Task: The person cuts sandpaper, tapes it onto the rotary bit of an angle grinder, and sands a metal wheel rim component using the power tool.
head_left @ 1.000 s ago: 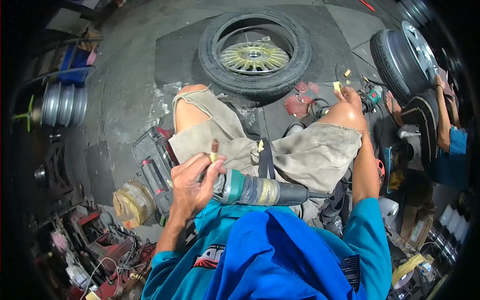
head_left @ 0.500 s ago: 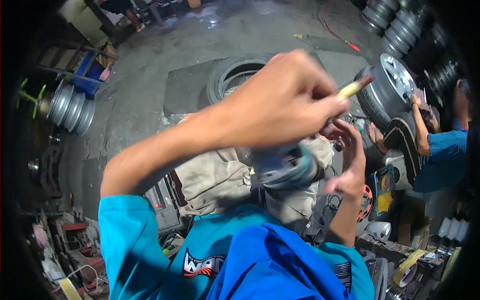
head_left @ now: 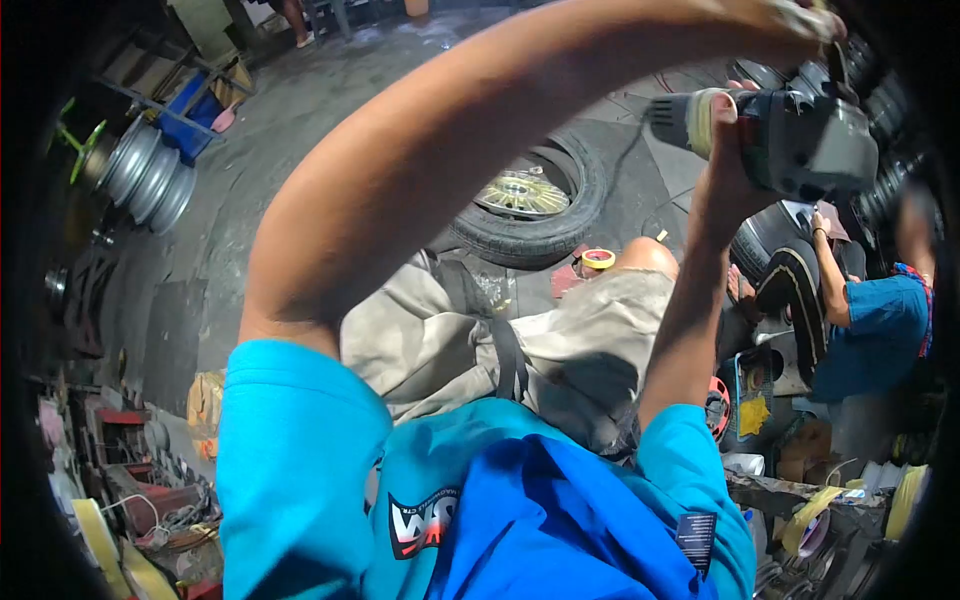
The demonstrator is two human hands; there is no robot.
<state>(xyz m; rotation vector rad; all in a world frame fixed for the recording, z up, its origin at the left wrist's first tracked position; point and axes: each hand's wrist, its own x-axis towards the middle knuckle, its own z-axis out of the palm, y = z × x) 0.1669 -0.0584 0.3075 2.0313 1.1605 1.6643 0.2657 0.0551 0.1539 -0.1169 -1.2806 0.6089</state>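
Right hand (head_left: 738, 165) clamped round power tool (head_left: 822, 150), up at upper right. Left hand (head_left: 812, 25) blurred just beside it, grip can't tell. Tool looks lifted already; wheel (head_left: 522, 194) lies untouched inside tire (head_left: 530, 247).

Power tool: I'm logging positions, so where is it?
The power tool is at the head view's upper right, held in the right hand, right of the flat-lying tire.

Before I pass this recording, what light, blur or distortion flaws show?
Head view: wide-lens bending and black surrounds at the edges; head view, top right: the left hand looks blurred above the grey-and-black power tool; head view, centre: shadow darkens the baggy beige cloth trousers; head view, top: glare on the dark grey floor.
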